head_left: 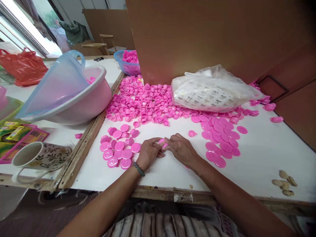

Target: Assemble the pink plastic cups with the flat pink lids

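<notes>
My left hand (150, 152), with a dark beaded bracelet at the wrist, and my right hand (182, 148) meet over the white table. Between their pinched fingers is a small pink plastic piece (163, 142), mostly covered by the fingers. To the left lies a loose group of pink round pieces (119, 145), some with ringed faces. A pile of flat pink discs (223, 138) spreads out on the right. One small pink toy cup (192, 133) lies just beyond my right hand. Many more pink toy cups (148, 103) are heaped farther back.
A clear bag with printed packets (209, 92) rests against a cardboard sheet (209, 36). On the left stand a pale basin (98, 95) with a blue scoop-like container (59, 79), and a flowered mug (41, 156). A blue basket (119, 57) is behind; peanut shells (285, 182) lie right.
</notes>
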Motion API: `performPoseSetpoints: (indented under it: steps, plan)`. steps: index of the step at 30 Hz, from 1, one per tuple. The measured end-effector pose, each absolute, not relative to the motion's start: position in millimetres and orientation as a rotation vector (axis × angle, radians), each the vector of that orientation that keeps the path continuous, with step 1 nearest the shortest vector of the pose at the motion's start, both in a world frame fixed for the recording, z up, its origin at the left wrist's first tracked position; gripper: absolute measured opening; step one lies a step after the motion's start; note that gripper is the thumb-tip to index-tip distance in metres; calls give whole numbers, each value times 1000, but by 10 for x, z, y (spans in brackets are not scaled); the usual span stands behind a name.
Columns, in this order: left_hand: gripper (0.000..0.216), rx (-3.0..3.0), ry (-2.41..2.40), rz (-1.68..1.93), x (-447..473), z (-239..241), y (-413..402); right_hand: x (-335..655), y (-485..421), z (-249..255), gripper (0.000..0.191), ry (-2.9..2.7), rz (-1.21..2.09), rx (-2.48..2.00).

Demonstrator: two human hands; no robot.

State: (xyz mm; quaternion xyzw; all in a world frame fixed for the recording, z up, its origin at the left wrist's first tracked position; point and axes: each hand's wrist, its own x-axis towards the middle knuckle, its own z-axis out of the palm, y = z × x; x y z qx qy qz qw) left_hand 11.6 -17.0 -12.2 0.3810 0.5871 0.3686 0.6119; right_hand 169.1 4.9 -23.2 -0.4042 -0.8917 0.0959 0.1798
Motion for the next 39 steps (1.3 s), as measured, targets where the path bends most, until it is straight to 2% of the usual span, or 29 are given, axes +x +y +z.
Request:
performPoseSetpoints:
  steps: [6,11,18,21,25,28,33,39]
  plan:
    - [35,886,1355,773,118,-104,-140,1677,128,-226,17,-2532,472,-1151]
    - [33,978,1445,711,104,-1,-141,1802,155,-135,25,-2405,529,-1123]
    - [37,1834,2072,445,-176,269,-252,2281,295,48,31,-2051,285,-1798]
    - [34,2049,2102,477,5,332,-325,2320,321,29,27,-2114,328,-1912]
    - [25,2258,1598,421,528,208,-376,2246,311,-32,21,-2154,345,-1850]
    - [25,2249,1422,324,781,51,-330,2201,291,-33,19,-2112,361,-1745]
    - [13,1969,1480,421,600,-34,-188,2141,234,34,17,-2086,391,-1480]
    - [19,1854,1774,535,198,9,-159,2039,171,5,21,-2190,444,-1187]
